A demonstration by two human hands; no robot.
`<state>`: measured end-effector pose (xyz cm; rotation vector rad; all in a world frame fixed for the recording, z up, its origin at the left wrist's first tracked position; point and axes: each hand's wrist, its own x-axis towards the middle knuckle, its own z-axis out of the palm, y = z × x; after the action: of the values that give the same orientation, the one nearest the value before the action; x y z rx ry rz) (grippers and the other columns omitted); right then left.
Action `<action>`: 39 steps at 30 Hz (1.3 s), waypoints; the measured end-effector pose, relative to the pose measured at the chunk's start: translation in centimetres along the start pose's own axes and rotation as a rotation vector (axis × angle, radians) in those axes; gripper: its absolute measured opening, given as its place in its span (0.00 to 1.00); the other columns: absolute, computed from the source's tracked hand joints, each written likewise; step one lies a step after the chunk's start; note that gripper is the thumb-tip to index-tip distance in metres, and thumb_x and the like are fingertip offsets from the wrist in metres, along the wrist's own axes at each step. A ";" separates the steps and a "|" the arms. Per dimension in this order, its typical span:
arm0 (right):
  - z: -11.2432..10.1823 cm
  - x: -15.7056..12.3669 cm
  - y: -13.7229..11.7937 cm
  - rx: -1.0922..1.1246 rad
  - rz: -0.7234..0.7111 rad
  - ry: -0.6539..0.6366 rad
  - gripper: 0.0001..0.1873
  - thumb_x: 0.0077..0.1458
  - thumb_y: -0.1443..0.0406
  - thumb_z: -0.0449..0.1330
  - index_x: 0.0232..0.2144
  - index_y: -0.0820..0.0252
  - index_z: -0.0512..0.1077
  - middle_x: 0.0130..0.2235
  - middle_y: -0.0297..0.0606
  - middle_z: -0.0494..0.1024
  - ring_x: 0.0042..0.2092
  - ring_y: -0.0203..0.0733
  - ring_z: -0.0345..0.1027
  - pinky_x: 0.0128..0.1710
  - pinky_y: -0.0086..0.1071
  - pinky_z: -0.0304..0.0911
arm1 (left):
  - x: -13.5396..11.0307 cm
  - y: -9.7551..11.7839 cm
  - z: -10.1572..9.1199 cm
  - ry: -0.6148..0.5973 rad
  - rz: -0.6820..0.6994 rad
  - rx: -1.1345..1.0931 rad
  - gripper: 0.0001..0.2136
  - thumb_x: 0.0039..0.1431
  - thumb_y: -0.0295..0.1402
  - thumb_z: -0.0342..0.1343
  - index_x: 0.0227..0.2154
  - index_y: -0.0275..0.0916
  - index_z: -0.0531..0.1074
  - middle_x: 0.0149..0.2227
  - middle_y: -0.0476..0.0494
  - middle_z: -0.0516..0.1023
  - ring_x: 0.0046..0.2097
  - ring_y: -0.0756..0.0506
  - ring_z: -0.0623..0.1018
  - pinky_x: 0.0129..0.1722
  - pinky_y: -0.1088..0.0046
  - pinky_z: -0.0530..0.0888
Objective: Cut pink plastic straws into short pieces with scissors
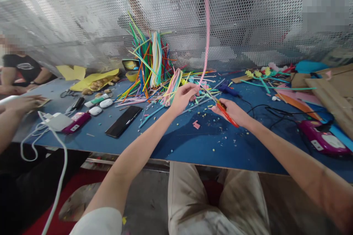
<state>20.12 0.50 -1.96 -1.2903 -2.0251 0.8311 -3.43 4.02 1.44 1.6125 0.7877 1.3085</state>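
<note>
Fingertips of the left hand (184, 98) pinch the lower end of a pink pipe cleaner (206, 36), which rises in a tall curve in front of a metal mesh screen (171, 11), while the right hand (230, 112) grips orange-handled scissors (226, 114), their blades pointing at that pinched end; whether blades and stem touch cannot be told. Pink scraps (196, 124) and pale clippings litter the blue table (179, 141) below, and a dark blue glue gun (228, 90) lies just beyond the right hand, its black cord (268, 108) looping off to the right. Past the left hand, a loose bunch of pastel stems (171, 89) crowds the space in front of an upright cluster of colored stems (146, 62). A black phone (124, 121) lies nearer the left forearm, with a glue stick (97, 100), yellow paper (95, 80) and a white charger (58, 121) farther left, near a co-worker's hand (26, 102). At far right, cardboard (335, 91) and a purple power strip (324, 137) fill the table's end; at far left sits a person in a dark T-shirt (23, 67).
</note>
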 end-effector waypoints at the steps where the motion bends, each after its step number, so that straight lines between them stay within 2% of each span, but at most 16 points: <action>1: 0.0 0.0 -0.1 0.010 -0.003 -0.012 0.24 0.51 0.43 0.62 0.29 0.55 0.61 0.25 0.29 0.65 0.26 0.35 0.56 0.28 0.31 0.55 | -0.1 0.1 0.1 -0.042 -0.020 0.017 0.13 0.57 0.43 0.61 0.33 0.38 0.75 0.26 0.49 0.73 0.22 0.56 0.63 0.24 0.77 0.62; 4: 0.0 -0.1 -0.4 0.024 -0.010 -0.037 0.25 0.51 0.43 0.62 0.29 0.55 0.61 0.25 0.29 0.64 0.27 0.35 0.55 0.28 0.30 0.55 | -0.3 0.2 0.4 -0.120 -0.029 0.074 0.14 0.57 0.44 0.61 0.34 0.36 0.76 0.26 0.48 0.74 0.23 0.55 0.65 0.23 0.77 0.60; 11: -0.2 -0.5 -1.1 0.096 -0.018 -0.106 0.23 0.54 0.44 0.60 0.32 0.56 0.61 0.27 0.28 0.62 0.28 0.35 0.56 0.30 0.31 0.56 | -0.7 0.5 0.8 -0.172 0.015 0.158 0.13 0.59 0.42 0.60 0.34 0.35 0.77 0.25 0.48 0.74 0.26 0.54 0.69 0.28 0.77 0.64; 21: 0.1 -0.8 -1.9 0.142 -0.088 -0.142 0.22 0.58 0.46 0.58 0.31 0.56 0.59 0.29 0.29 0.62 0.31 0.36 0.57 0.32 0.32 0.57 | -0.7 0.6 0.9 -0.163 0.032 0.204 0.14 0.58 0.43 0.60 0.33 0.35 0.77 0.25 0.48 0.75 0.27 0.52 0.72 0.29 0.76 0.67; 27: 1.0 -0.6 -0.9 0.213 -0.019 -0.114 0.18 0.57 0.50 0.59 0.33 0.56 0.59 0.29 0.28 0.63 0.29 0.35 0.57 0.30 0.31 0.56 | -0.7 0.7 1.1 -0.165 0.028 0.187 0.12 0.57 0.41 0.60 0.32 0.35 0.77 0.26 0.48 0.75 0.27 0.52 0.71 0.29 0.76 0.67; 33: 1.4 -1.0 -1.3 0.273 0.068 -0.134 0.15 0.55 0.55 0.60 0.32 0.54 0.58 0.21 0.24 0.59 0.21 0.33 0.51 0.22 0.30 0.49 | -0.5 0.3 1.0 -0.152 -0.014 0.130 0.12 0.57 0.40 0.61 0.32 0.35 0.78 0.24 0.49 0.74 0.26 0.53 0.70 0.27 0.77 0.65; 35: 1.6 -1.3 -1.8 0.326 0.099 -0.149 0.16 0.57 0.53 0.56 0.29 0.54 0.56 0.19 0.25 0.58 0.19 0.33 0.49 0.19 0.30 0.47 | -0.5 0.1 1.0 -0.155 -0.040 0.108 0.12 0.56 0.40 0.61 0.32 0.35 0.78 0.23 0.49 0.73 0.24 0.54 0.67 0.25 0.77 0.63; 39: 2.3 -1.2 -2.1 0.535 0.212 -0.144 0.27 0.63 0.42 0.40 0.23 0.54 0.51 0.15 0.28 0.53 0.17 0.33 0.44 0.17 0.32 0.45 | -0.5 -0.1 0.8 -0.146 -0.062 0.089 0.12 0.58 0.42 0.60 0.33 0.36 0.78 0.22 0.51 0.72 0.21 0.55 0.63 0.23 0.77 0.58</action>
<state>17.64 -1.74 -2.04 -1.1626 -1.6164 1.4807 -2.73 3.48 1.08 1.7190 0.8083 1.1124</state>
